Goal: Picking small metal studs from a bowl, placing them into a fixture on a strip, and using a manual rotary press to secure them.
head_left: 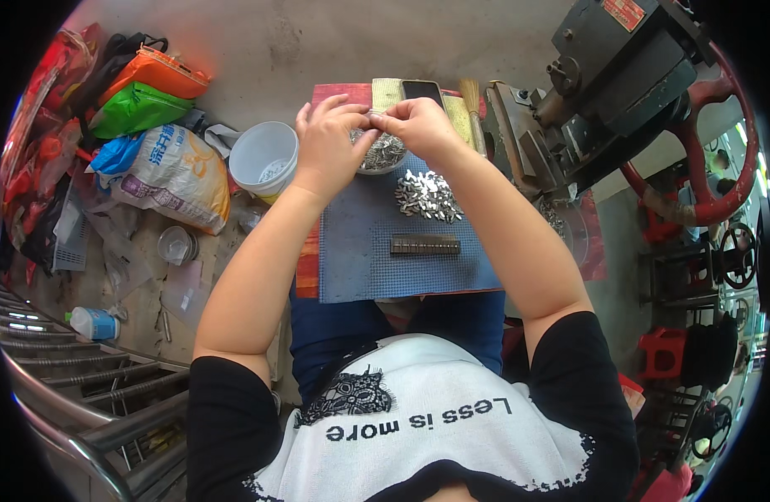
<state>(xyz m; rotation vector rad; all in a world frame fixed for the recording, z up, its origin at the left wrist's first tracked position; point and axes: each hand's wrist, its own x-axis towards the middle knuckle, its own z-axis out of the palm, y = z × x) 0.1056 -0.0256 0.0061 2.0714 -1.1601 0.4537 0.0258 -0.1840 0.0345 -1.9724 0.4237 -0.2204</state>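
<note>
My left hand (331,144) and my right hand (420,130) meet fingertip to fingertip above a bowl of small metal pieces (383,154). Thumb and forefinger of each hand are pinched together around something tiny, too small to make out; the other left fingers fan outward. Nearer to me, a loose pile of shiny small metal pieces (427,197) lies on a blue textured mat (351,251). Closer still rests a dark slotted metal bar (425,243), lying crosswise and touched by neither hand.
Left of the table stands a white bucket (264,155), with a stuffed sack (171,180) beyond it. A phone (423,90) and a brush (471,105) lie at the far edge. A heavy press machine (619,75) with a red handwheel rises on the right.
</note>
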